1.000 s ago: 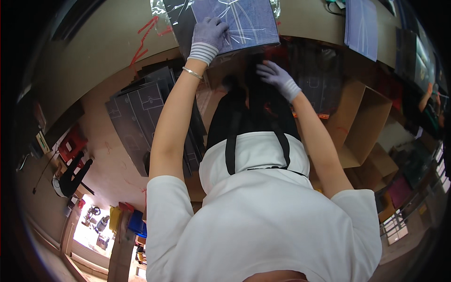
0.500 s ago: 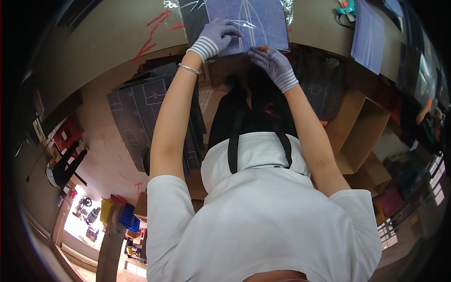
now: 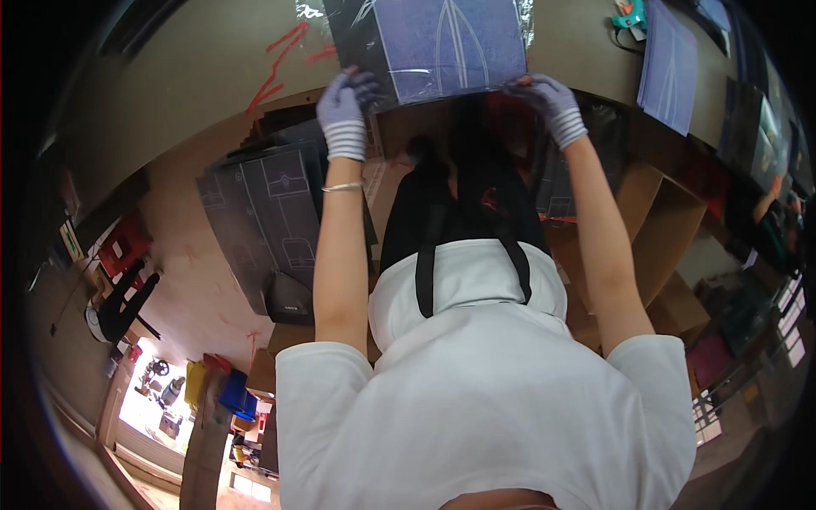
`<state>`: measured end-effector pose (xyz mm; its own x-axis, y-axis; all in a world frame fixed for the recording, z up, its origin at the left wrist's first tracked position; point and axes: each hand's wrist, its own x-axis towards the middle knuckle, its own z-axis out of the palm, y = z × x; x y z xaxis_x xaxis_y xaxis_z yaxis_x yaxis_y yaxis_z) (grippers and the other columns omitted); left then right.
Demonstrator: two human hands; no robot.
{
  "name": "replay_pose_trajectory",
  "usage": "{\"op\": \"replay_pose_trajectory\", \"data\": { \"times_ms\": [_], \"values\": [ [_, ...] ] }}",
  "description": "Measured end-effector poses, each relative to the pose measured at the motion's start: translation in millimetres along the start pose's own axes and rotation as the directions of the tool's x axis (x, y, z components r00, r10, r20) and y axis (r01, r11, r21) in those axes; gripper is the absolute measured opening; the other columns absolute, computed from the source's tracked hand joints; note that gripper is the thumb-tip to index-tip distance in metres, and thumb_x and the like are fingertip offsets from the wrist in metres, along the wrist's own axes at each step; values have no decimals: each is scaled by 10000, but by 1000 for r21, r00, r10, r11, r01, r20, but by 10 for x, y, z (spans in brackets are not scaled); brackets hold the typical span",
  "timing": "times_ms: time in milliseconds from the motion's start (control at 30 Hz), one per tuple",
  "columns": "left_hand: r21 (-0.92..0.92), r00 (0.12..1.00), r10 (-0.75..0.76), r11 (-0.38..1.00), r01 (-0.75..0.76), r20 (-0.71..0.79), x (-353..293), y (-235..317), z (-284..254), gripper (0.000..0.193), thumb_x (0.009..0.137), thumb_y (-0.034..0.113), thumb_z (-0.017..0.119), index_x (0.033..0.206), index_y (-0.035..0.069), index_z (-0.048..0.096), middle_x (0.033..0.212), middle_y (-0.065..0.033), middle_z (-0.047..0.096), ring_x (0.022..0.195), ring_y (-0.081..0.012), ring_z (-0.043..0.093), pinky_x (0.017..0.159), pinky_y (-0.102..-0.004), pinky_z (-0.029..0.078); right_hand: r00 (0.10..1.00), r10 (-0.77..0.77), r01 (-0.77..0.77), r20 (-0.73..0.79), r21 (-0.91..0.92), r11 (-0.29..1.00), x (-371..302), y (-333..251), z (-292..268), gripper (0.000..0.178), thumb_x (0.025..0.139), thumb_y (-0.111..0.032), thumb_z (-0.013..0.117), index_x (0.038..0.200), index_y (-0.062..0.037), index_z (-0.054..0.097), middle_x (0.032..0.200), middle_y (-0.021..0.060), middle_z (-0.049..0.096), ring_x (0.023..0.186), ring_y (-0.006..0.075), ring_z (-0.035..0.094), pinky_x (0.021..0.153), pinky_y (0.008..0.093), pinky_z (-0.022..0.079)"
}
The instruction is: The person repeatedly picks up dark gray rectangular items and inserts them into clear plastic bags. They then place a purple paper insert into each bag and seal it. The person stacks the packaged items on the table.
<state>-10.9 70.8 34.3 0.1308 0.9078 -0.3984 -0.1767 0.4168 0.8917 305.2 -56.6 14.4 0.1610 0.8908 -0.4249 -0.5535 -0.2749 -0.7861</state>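
2 gloved hands are at the near corners of a film-wrapped blue panel (image 3: 450,49), which lies at the front edge of the desk (image 3: 187,102): the left hand (image 3: 343,110) by the left corner, the right hand (image 3: 552,99) by the right. Both hands' fingers are bent; whether they grip the film, I cannot tell. Red strands (image 3: 277,68) lie left of the panel; rightward, past a strip of desk surface, are a teal tool (image 3: 629,15) and blue sheets (image 3: 667,72). Below the edge, dark printed boards (image 3: 255,208) stand beside the left forearm (image 3: 343,246), an open cardboard box (image 3: 671,212) beside the right forearm (image 3: 605,234), the person's legs (image 3: 412,208) between.
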Motion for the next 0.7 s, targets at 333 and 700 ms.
{"op": "replay_pose_trajectory", "data": {
  "times_ms": [333, 700],
  "values": [
    [655, 930, 1, 711, 258, -368, -243, -108, -129, 569, 676, 206, 708, 1138, -33, 477, 1054, -158, 590, 967, -226, 569, 875, -320, 422, 961, -271, 104, -58, -832, 545, 758, -839, 163, 340, 877, -211, 485, 1132, 12, 516, 1008, 121, 611, 931, 213, 595, 817, 321, 459],
    [123, 982, -178, 975, 185, -66, -535, 184, 324, 123, 863, 148, 560, 852, 26, 545, 590, 1, 502, 418, -48, 423, 360, -182, 315, 973, -214, 95, -87, -693, 715, 747, -1232, 228, 367, 820, -259, 551, 1089, -13, 505, 969, 125, 578, 879, 193, 552, 786, 302, 440]
  ]
}}
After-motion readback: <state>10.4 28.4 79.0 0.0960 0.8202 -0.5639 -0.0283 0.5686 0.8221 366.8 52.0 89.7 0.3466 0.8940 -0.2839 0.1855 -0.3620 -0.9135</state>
